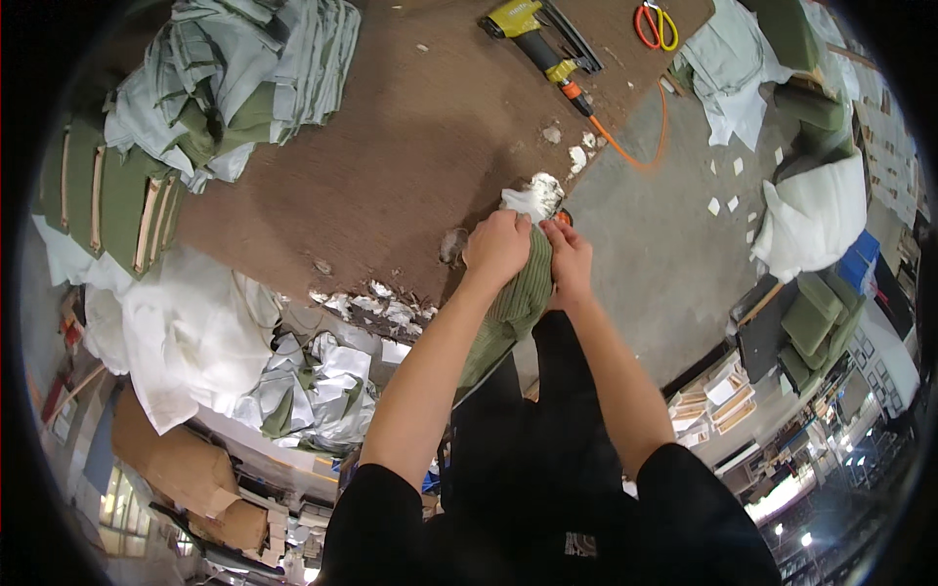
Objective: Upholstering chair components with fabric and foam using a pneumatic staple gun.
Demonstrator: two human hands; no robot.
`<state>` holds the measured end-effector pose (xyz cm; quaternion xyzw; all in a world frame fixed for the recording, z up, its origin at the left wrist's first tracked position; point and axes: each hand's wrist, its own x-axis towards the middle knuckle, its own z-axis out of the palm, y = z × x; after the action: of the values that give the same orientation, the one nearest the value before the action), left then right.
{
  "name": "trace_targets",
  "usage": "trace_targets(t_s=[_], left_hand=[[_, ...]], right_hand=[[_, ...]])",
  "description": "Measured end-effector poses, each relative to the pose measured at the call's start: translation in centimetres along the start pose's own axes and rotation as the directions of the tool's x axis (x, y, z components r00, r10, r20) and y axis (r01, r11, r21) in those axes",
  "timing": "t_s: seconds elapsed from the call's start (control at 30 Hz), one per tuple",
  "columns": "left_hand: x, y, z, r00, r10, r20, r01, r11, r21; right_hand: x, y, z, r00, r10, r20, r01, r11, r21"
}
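Note:
A green ribbed fabric piece [515, 305] hangs at the near edge of the brown worktable [391, 117], close to my body. My left hand [496, 250] is closed on its upper left side. On its right edge, my right hand [570, 262] pinches the fabric between thumb and fingers. White padding [523, 201] shows just beyond my fingertips, by the table's corner. Whatever lies inside the fabric is hidden. Partly behind my right hand is a small orange and black item [564, 217] whose kind I cannot make out.
A yellow-black staple gun [537, 41] with an orange air hose [625, 156] lies at the far side, near scissors [656, 26]. Stacked green-and-grey fabric covers [234, 78] and green wood-framed panels [107, 195] sit left. White batting [186, 332] hangs below them; more batting [813, 220] is right.

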<state>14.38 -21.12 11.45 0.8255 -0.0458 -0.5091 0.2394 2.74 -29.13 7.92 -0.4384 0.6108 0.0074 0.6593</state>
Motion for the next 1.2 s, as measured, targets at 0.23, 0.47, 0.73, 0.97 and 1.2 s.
trace_targets(t_s=[0.23,0.47,0.73,0.97,1.2], left_hand=[[0.7,0.8,0.7,0.987,-0.157,0.029,0.155,0.986,0.056],[2.5,1.5,1.4,0.944,-0.331,0.002,0.33,0.942,0.054],[5.2,1.9,2.1,0.863,-0.503,-0.042,0.505,0.859,0.083],[7.7,1.6,2.9,0.856,-0.516,-0.037,0.517,0.85,0.097],[11.1,-0.3,4.9,0.822,-0.561,-0.102,0.57,0.81,0.141]], right_hand=[[2.5,0.9,-0.5,0.997,0.076,-0.003,-0.076,0.996,-0.053],[5.4,1.9,-0.1,0.996,-0.011,-0.09,-0.019,0.944,-0.329],[7.4,3.6,0.1,0.99,0.014,-0.14,-0.082,0.865,-0.494],[9.1,4.8,0.4,0.982,0.044,-0.182,-0.133,0.846,-0.516],[11.8,7.8,1.4,0.948,-0.003,-0.319,-0.142,0.891,-0.43]])
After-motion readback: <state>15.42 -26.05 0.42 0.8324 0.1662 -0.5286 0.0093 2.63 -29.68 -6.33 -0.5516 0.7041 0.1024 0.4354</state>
